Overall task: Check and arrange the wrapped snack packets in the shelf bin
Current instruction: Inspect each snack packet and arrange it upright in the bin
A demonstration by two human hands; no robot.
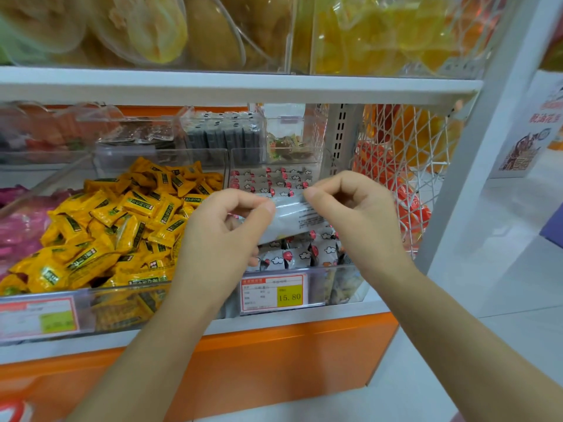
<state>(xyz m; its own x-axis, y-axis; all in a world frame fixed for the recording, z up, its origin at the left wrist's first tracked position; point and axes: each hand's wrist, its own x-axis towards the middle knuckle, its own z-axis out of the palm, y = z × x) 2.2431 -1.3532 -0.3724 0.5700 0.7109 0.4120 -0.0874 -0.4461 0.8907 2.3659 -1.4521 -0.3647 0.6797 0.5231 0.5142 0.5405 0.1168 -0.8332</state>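
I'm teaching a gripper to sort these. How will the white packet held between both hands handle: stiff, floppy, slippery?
Probably light: the white packet hangs from fingertip pinches of the left hand and right hand alone. Likely floppy: its film looks wrinkled between them. The glossy wrapper may slip.

You have two hands in view, your left hand (225, 236) and your right hand (356, 214), and one white packet (292, 214) pinched between them. Two price labels show along the near front: the left label (39, 315) and the right label (272, 292). The yellow packets (122, 226) and the cloud-print packets (274, 178) are too many to count.
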